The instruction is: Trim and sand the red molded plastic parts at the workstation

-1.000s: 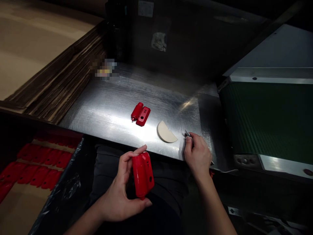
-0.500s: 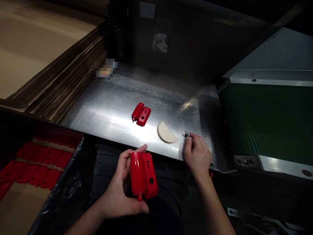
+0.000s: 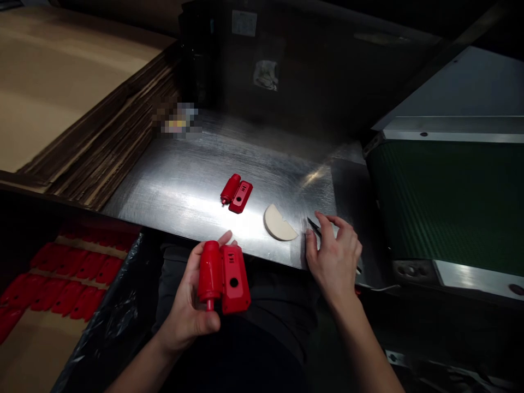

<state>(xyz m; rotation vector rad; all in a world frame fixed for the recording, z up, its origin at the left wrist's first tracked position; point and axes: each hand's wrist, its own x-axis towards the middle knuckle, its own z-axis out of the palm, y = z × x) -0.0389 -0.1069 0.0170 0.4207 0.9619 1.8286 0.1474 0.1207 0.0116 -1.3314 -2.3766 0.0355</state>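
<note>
My left hand [image 3: 186,303] grips a glossy red plastic part [image 3: 223,278], a cylinder joined to a flat panel with slots and a round hole; the thumb presses near its small bottom peg. My right hand [image 3: 333,245] is over the right end of the metal table, its fingers apart. Under it lies a thin dark knife-like tool [image 3: 314,225], its pointed tip showing beyond the fingers and most of its length hidden. Left of that hand rests a cream half-round pad [image 3: 279,222]. A second red plastic part [image 3: 236,194] of the same shape lies farther back.
Stacked brown cardboard sheets [image 3: 82,98] rise at the left of the metal table [image 3: 176,180]. A green conveyor belt [image 3: 450,202] runs at the right. Below left, a box lined with dark plastic holds rows of red parts [image 3: 73,270]. A dark panel stands behind.
My right hand has loosened from the knife-like tool, and its fingers have spread above it. My left hand has shifted left and slightly up with the red part.
</note>
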